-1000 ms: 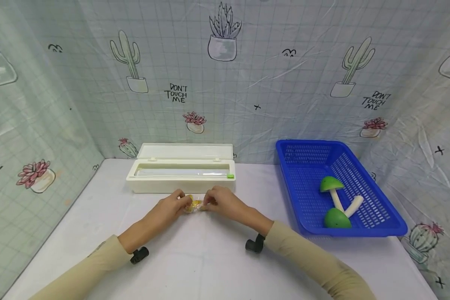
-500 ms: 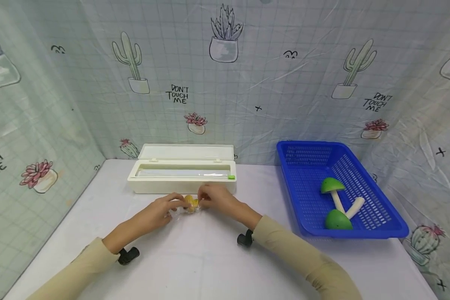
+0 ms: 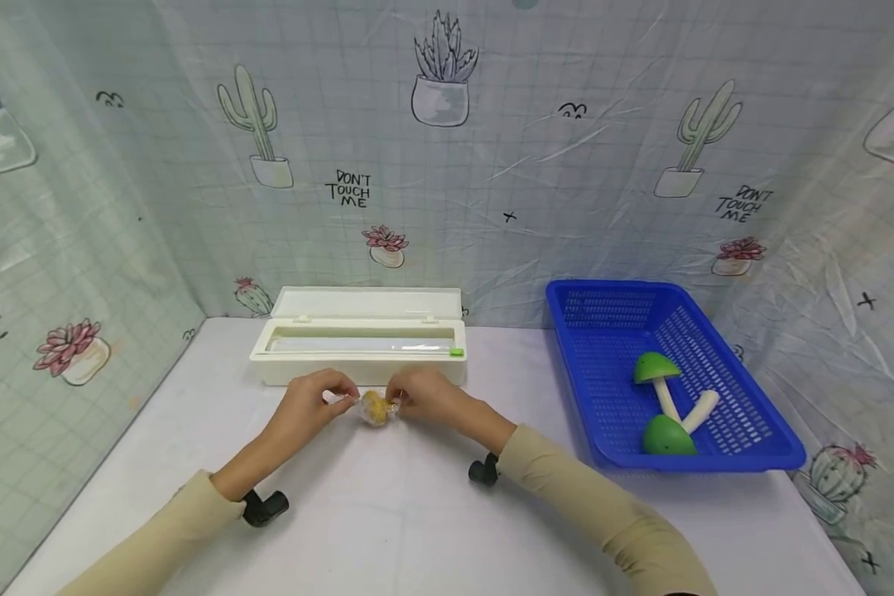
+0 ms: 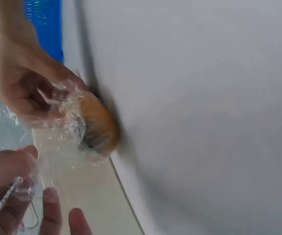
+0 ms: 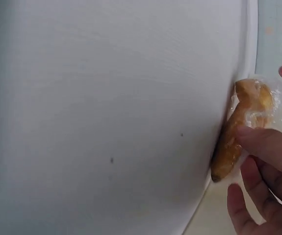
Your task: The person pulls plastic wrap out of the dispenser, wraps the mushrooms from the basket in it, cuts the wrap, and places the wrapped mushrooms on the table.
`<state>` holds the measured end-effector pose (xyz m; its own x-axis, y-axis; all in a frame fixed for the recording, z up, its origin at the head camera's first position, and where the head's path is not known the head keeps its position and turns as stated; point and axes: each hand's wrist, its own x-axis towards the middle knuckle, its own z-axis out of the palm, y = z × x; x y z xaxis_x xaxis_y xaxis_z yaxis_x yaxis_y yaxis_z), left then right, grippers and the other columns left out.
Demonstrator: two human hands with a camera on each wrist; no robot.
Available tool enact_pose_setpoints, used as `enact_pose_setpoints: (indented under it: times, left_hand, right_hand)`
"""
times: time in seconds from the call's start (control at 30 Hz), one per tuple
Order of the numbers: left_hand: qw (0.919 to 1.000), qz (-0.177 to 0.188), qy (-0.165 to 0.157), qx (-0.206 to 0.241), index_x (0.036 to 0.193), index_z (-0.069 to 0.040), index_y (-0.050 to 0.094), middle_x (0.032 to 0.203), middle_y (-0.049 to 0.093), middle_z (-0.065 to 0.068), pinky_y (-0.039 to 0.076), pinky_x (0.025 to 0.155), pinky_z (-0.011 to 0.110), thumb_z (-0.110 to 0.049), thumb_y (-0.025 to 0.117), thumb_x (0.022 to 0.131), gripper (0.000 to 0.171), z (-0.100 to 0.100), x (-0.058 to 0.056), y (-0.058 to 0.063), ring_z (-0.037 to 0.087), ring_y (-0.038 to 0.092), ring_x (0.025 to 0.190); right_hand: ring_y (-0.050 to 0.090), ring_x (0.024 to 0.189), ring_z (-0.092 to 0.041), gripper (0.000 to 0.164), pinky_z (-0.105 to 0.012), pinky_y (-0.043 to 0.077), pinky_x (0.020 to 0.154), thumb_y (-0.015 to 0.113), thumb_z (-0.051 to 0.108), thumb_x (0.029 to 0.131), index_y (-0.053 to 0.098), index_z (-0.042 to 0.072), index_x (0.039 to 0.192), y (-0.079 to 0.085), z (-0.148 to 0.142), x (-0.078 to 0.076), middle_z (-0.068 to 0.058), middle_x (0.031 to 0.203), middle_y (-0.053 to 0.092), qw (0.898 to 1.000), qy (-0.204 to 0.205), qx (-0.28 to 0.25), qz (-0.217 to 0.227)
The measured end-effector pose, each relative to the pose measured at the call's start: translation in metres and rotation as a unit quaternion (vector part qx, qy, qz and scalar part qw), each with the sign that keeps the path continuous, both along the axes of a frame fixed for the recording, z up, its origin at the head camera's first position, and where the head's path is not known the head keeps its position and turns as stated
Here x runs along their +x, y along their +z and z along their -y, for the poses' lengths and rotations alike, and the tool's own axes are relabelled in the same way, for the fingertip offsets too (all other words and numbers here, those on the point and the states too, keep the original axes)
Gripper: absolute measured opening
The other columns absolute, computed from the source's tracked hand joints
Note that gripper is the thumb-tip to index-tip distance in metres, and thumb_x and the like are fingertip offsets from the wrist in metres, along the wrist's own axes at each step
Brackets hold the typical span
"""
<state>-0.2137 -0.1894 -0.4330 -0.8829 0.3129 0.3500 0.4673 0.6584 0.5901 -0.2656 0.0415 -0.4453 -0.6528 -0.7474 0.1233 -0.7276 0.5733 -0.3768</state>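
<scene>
A yellow-brown piece (image 3: 376, 408) lies wrapped in clear cling film (image 4: 74, 117) on the white table, just in front of a cling film box. In the right wrist view the piece (image 5: 227, 144) looks long, with a wider end; its exact kind is blurred by the film. My left hand (image 3: 307, 410) pinches a gathered end of the film on the left, a little apart from the piece. On the other side my right hand (image 3: 430, 399) grips the wrapped piece, its thumb (image 5: 263, 142) lying on it. Some right fingertips are hidden in the head view.
Behind the hands stands the white cling film box (image 3: 358, 370), lid raised, with a roll inside and a green slider (image 3: 457, 352). To the right sits a blue basket (image 3: 577, 381) holding green-capped toy mushrooms (image 3: 668, 436). A patterned cloth backs the table.
My left hand has drawn back leftward from the piece, pulling the film end out. The right hand has shifted slightly left since a second ago. The box and basket stay put.
</scene>
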Motion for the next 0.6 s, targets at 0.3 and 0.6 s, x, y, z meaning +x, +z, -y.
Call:
enact_pose_setpoints:
  times: [0.3, 0.6]
  left_hand:
    - [0.9886, 0.114, -0.037, 0.091, 0.117, 0.001, 0.063, 0.113, 0.067, 0.017, 0.059, 0.083, 0.032, 0.002, 0.077, 0.087, 0.033, -0.018, -0.004, -0.002, 0.033, 0.07, 0.101]
    - [0.9886, -0.055, -0.107, -0.091, 0.092, -0.006, 0.078, 0.099, 0.074, 0.004, 0.055, 0.087, 0.042, 0.001, 0.082, 0.081, 0.013, -0.026, -0.011, -0.013, 0.027, 0.065, 0.099]
  right_hand:
    - [0.069, 0.089, -0.015, 0.013, -0.024, 0.053, 0.082, 0.084, 0.011, 0.083, 0.078, 0.008, 0.094, -0.008, 0.001, 0.002, -0.002, 0.094, 0.075, 0.997, -0.008, -0.021, -0.071]
    - [0.071, 0.097, -0.015, 0.019, -0.019, 0.054, 0.083, 0.081, 0.009, 0.086, 0.071, 0.008, 0.102, -0.013, -0.003, 0.003, -0.003, 0.101, 0.075, 0.994, -0.063, -0.087, 0.03]
